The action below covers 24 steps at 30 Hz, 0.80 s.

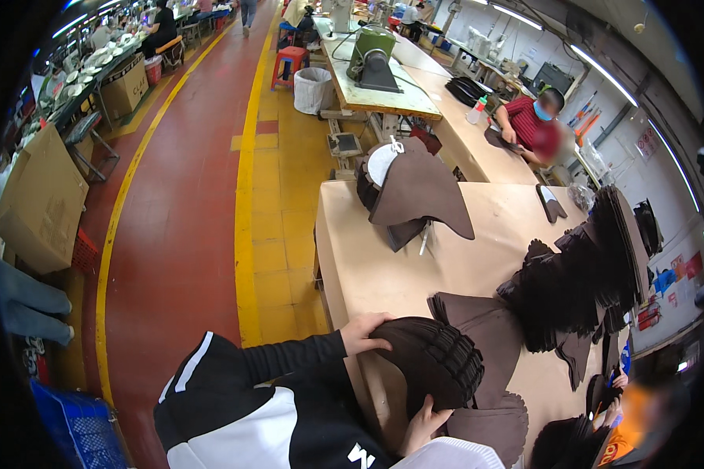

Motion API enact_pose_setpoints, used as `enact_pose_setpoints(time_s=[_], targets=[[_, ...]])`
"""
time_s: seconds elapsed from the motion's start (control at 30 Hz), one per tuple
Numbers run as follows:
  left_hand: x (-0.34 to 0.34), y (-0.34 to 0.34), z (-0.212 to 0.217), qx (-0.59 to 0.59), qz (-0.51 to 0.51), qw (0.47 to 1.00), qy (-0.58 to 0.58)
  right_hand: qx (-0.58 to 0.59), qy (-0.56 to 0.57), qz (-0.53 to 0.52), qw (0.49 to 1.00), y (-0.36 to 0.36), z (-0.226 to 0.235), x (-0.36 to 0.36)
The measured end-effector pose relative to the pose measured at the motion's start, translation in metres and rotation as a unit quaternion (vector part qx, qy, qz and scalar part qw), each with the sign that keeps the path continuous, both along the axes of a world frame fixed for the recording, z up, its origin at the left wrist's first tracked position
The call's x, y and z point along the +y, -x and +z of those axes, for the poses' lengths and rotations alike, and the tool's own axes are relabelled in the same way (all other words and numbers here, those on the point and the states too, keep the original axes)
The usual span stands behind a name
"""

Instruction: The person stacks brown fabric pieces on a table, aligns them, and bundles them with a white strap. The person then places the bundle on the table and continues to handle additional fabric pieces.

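Observation:
A thick stack of dark brown cut pieces (429,356), fanned along one edge, is held between my two hands at the near edge of the table. My left hand (365,334) grips its upper left end, thumb on top. Lower down, my right hand (429,422) holds the near end with the thumb over the top piece; part of that hand is hidden by a white shape at the lower edge. Beside the stack, more flat brown pieces (493,332) lie spread on the paper-covered table (352,258), some with scalloped edges (493,426).
Farther along the table sits a tied brown bundle (422,191) with a white round piece (381,162). Tall brown piles (571,273) stand to the right. A person in red (524,125) works across the table, another in orange (626,438) at lower right. A red walkway (180,258) runs left.

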<state>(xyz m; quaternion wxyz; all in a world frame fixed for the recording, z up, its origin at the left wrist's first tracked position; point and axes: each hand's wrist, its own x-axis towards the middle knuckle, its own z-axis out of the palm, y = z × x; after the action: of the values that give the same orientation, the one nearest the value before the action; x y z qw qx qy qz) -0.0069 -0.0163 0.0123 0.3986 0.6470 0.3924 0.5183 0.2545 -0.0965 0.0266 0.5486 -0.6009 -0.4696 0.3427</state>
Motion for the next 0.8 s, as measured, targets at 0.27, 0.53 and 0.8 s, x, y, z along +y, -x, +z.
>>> enact_pose_setpoints(time_s=[0.27,0.53,0.8], targets=[[-0.002,0.023,-0.004,-0.011,-0.026,0.993,-0.113,-0.038,-0.252,0.074,0.964,-0.002,-0.028,0.011],[-0.026,0.028,0.010,-0.024,0.167,0.985,0.046,-0.172,-0.084,0.096,0.977,0.027,0.053,0.026],[0.009,0.118,0.018,-0.109,0.258,0.937,0.208,-0.142,0.027,0.232,0.962,0.087,0.056,0.071]])
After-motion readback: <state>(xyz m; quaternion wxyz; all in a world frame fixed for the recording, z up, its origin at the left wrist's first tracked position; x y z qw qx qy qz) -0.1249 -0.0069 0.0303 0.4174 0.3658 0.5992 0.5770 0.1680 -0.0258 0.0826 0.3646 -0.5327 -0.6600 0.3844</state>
